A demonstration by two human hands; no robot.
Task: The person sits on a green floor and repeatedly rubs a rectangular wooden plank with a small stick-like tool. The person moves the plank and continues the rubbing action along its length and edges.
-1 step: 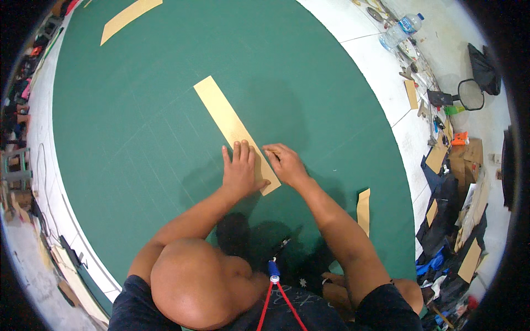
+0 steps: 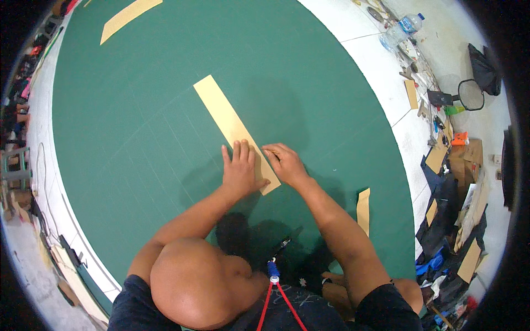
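A long tan cardboard strip point(image 2: 225, 113) lies slantwise on the green cloth point(image 2: 138, 110), its far end toward the left. My left hand point(image 2: 240, 168) is open and presses flat on the near half of the strip, fingers spread and thumb close to its near end. Just beyond the strip's right edge, my right hand point(image 2: 285, 163) is closed in a pinch. A small thin piece shows at its fingertips, too small to name. Faint pale lines run across the cloth left of the strip.
Another tan strip point(image 2: 130, 21) lies at the far left of the cloth, and a short one point(image 2: 363, 212) near my right forearm. White floor tiles point(image 2: 367, 47) border the cloth. Along the right are a water bottle point(image 2: 402, 32), a cardboard box point(image 2: 468, 157) and dark cloth scraps.
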